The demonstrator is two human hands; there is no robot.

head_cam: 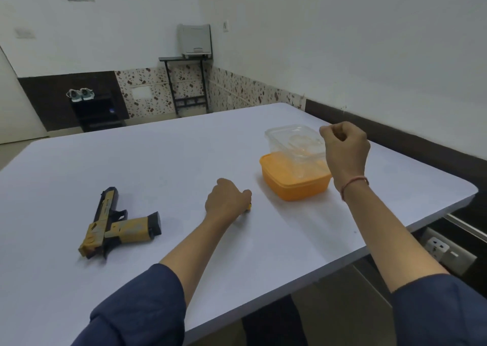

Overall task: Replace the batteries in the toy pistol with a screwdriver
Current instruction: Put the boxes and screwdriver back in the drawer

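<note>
While spreading wide beneath both forearms, white table (184, 166) taking up most of the view, its right edge running just outside the right arm. Next down in size, two dark blue sleeves (137, 311) pushed up above the elbows, forearms bare. Left of the raised right hand and touching it in the view, clear plastic container (292, 140) sitting tilted on top of an orange container (295, 185), the pair resting on the table ahead and to the right of the left hand. Well to the left of the left hand, toy pistol (116, 224) lying flat on its side, tan and black, muzzle end toward the near edge, grip pointing right toward the left wrist, untouched by either hand. Right hand (345, 150) lifted off the table beside the clear container, fingers curled into a loose fist, thumb and forefinger pinched together; whether anything sits in that pinch, cannot tell. Left hand (226, 198) knuckles-up on the tabletop between pistol and orange container, fingers closed down over a small yellow-tipped object (248, 207), only its end peeking out beside the knuckles; what it is, cannot tell. Smallest of all, thin pink band (353, 183) around the right wrist.
</note>
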